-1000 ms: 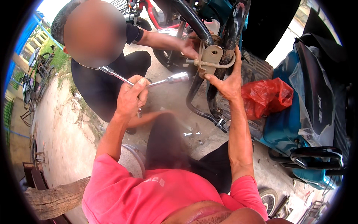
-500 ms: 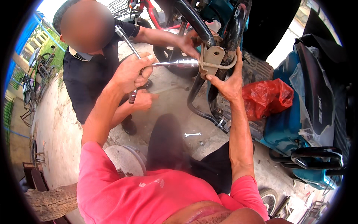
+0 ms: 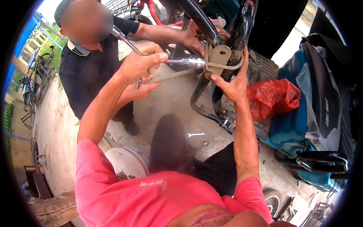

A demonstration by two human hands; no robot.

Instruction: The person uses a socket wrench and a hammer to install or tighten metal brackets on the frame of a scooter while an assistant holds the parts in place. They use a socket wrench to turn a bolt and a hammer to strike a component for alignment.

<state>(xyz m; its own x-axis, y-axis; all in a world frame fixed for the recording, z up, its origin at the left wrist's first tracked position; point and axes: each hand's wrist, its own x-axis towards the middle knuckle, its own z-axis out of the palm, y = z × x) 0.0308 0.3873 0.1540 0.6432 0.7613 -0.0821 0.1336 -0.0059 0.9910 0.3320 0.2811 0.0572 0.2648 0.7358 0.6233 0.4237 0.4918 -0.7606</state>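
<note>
My left hand (image 3: 141, 64) is closed around the middle of a three-armed chrome socket wrench (image 3: 172, 61). One arm's socket sits against the side of a metal bracket (image 3: 220, 55) with a U-bolt (image 3: 239, 65) through it. The bracket lies on a black tubular frame (image 3: 245, 24). My right hand (image 3: 233, 85) grips around the bracket and tube, thumb on the bracket's lower edge, fingers mostly hidden behind. Opposite me, a co-worker's hand (image 3: 194, 39) holds the bracket's far side. The co-worker's other hand (image 3: 140, 90) is beside a long pale bar (image 3: 172, 76) reaching toward the bracket.
An open-ended wrench (image 3: 196, 134) lies on the concrete floor beyond my knee. A red plastic bag (image 3: 272, 98) rests on the vehicle's footboard, near a teal body panel (image 3: 289, 126). A round pale block (image 3: 126, 160) stands by my left leg; a log (image 3: 55, 208) lies lower left.
My left hand has shifted slightly right and turned the wrench, its lower arm now mostly hidden. The co-worker's pale bar has swung up to the bracket. My right hand keeps its hold.
</note>
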